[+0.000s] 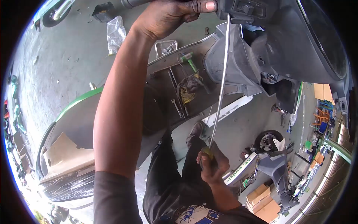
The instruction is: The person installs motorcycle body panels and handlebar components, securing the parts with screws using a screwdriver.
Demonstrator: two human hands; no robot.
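The tip of the long screwdriver [224, 71] could slip off the near edge of the switch housing [244, 10] and scratch the plastic, since I see it from a steep angle and my right hand [213, 164] is far down the shaft. A sideways push might also crack the housing. That hand is low and near, fingers closed around the handle; my left hand [167, 15] reaches far forward, curled around the handlebar grip [135, 3], thumb pointing right.
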